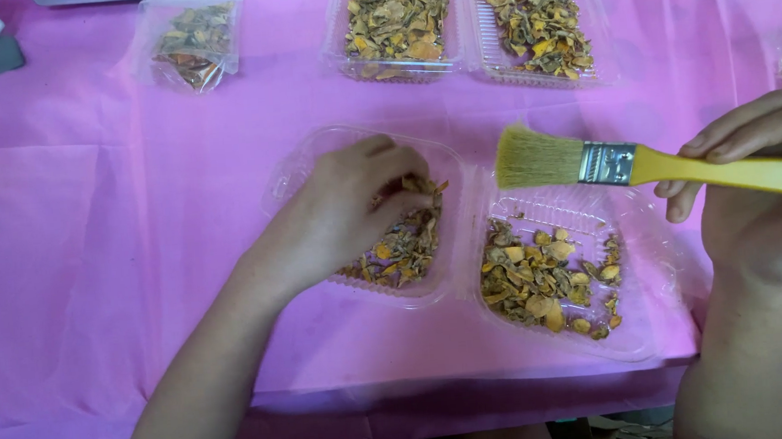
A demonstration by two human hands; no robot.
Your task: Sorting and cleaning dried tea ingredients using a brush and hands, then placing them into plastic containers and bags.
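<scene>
The left hand [354,208] reaches into the left half of a clear hinged tray [469,287], its fingertips buried among the dried yellow-brown slices [402,246], so its grip cannot be made out. The right hand [756,194], cut off at the right edge, has its grip pressed around the yellow handle of one paintbrush [625,162], bristles held over the tray's right half. On the pink tabletop [90,250] lie two open double trays, near and far [469,26], plus one small bag [193,43] far left. Things at the corners are cropped.
</scene>
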